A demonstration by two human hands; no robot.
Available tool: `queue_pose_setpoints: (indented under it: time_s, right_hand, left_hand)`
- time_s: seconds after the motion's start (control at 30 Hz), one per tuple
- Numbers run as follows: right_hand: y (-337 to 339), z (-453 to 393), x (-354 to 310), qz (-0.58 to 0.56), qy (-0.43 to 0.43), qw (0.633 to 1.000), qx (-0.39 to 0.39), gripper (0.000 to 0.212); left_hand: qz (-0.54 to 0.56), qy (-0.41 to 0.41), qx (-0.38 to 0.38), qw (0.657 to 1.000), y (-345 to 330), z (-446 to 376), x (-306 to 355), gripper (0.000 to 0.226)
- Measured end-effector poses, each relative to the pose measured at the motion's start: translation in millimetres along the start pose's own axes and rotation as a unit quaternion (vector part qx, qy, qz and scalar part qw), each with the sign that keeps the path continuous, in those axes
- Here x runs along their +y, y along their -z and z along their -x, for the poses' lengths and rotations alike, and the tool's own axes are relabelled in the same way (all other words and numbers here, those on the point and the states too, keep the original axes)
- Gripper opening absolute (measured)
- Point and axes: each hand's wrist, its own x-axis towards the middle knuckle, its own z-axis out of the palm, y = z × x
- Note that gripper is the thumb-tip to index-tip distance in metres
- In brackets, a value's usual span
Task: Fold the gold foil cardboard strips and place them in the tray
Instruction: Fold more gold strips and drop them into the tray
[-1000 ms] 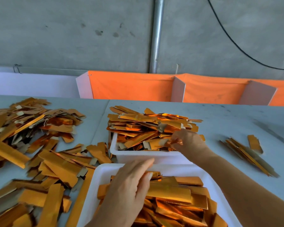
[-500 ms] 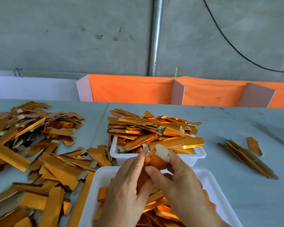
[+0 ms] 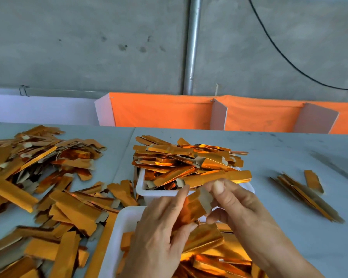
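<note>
Both hands have come together since a second ago, when the right hand reached into the far tray and the left rested on the near one; they now share one strip between them. Nearest, the left hand curls its fingers and thumb around the lower end of a gold foil strip. Just right of it, the right hand pinches the strip's upper end, where a plain cardboard flap shows. The strip is held above the near white tray, which lies at the bottom edge and holds a layer of gold strips.

Left of that tray, loose gold strips lie scattered across the grey worktop, some with the brown cardboard side up. Just beyond the hands sits a second white tray, heaped above its rim with more gold strips. To the right, well apart from both trays, a small bundle of strips lies on the worktop.

At the far edge stand orange panels with white dividers between them. Behind them rises a grey concrete wall with an upright metal pipe and a black cable curving down to the right.
</note>
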Motion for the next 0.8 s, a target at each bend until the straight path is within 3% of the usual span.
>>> queue_pose_setpoints:
  time_s: [0.3,0.7,0.8]
  right_hand:
    - [10,-2,7,0.009,-0.022,1.0,-0.002,0.015]
    - [15,-1,7,-0.006,-0.022,1.0,0.02,0.016]
    - [14,3,6,0.106,0.01,0.993,0.058,0.008]
  left_hand:
    - [0.017,0.02,-0.043,0.999,1,0,0,0.05]
    - [0.034,0.024,-0.043,0.998,4,1,5,0.046]
    - [0.02,0.028,-0.044,0.998,2,0,3,0.05]
